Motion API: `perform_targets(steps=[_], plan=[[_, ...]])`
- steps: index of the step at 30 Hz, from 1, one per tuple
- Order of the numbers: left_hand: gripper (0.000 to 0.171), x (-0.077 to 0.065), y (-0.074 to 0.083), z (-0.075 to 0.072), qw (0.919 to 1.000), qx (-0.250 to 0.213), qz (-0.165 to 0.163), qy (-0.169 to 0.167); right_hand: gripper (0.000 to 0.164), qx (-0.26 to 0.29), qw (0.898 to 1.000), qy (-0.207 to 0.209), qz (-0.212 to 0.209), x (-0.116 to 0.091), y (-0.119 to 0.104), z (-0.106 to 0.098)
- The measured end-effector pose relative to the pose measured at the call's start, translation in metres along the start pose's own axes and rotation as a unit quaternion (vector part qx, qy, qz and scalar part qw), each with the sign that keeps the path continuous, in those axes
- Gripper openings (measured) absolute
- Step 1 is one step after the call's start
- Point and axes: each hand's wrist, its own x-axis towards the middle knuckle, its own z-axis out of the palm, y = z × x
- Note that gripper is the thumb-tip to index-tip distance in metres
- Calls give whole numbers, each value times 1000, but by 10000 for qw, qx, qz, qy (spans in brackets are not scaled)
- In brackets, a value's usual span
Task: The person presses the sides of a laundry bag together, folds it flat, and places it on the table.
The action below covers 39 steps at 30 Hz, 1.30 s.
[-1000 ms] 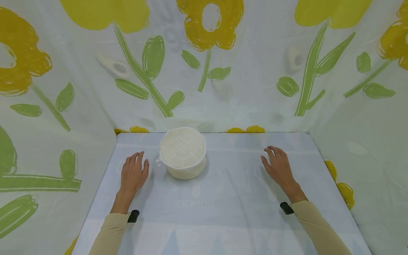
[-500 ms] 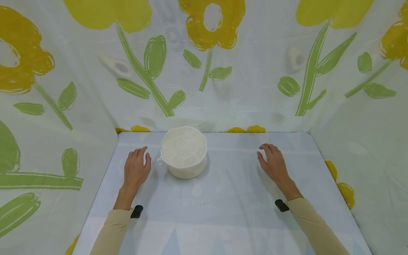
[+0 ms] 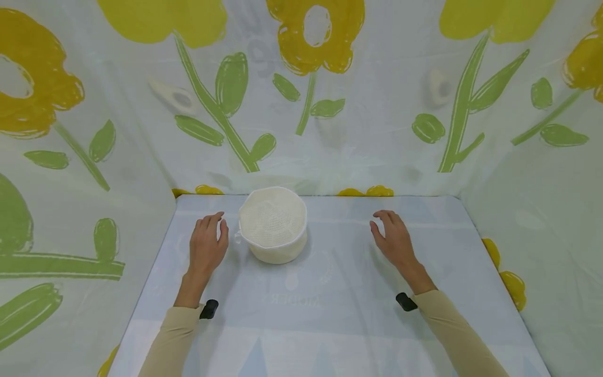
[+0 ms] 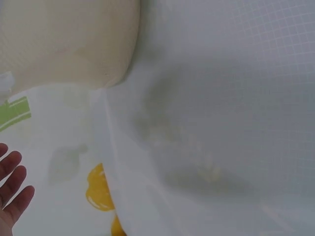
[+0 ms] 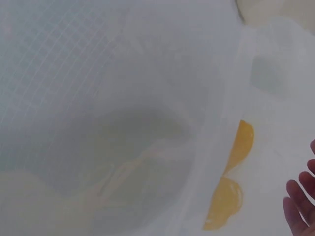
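Observation:
A round, cream-white mesh laundry bag (image 3: 273,222), drum-shaped with a piped white rim and a netted top, stands upright left of the table's middle. A small clear tab juts from its left side. My left hand (image 3: 208,242) hovers just left of it, fingers relaxed, holding nothing. On the other side, farther off, my right hand (image 3: 394,240) is in the air over the table with loosely bent fingers and nothing in them. In the left wrist view the bag's side (image 4: 74,39) fills the upper left corner; the right wrist view catches only its edge (image 5: 280,11).
A pale blue-white cloth covers the table (image 3: 330,314). White curtains (image 3: 367,141) printed with yellow flowers and green leaves close in the back and both sides. A dark camera unit (image 3: 209,309) sits at the left wrist, another (image 3: 406,301) at the right.
Both hands have moved inward and slightly forward, the left one nearer the mesh laundry bag, the right one leftward. The bag stays in place on the table.

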Motion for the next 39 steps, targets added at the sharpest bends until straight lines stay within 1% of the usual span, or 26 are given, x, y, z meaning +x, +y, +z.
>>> perform_targets(steps=[3, 6, 11, 17, 24, 29, 34, 39], plan=[[29, 2, 4, 0, 9999, -107, -118, -33, 30, 140, 9999, 19, 11, 2, -5, 4], [32, 3, 8, 0, 9992, -175, -319, -150, 35, 232, 9997, 17, 20, 4, -10, 8], [34, 6, 15, 0, 9978, -294, -542, -254, 36, 316, 9994, -70, 147, 7, -19, 13], [32, 7, 18, 5, 9970, -526, -545, -164, 37, 565, 9979, -177, 267, 12, -31, 19], [30, 10, 24, 8, 9958, -780, -484, -32, 38, 929, 9952, -208, 218, 17, -41, 29], [29, 11, 29, 12, 9936, -1001, -515, 52, 38, 1277, 9913, -235, 226, 18, -48, 35], [29, 12, 35, 15, 9914, -1153, -618, 36, 41, 1458, 9886, -268, 250, 20, -56, 42], [31, 11, 39, 18, 9911, -1116, -728, -27, 42, 1624, 9853, -372, 382, 23, -67, 47]])
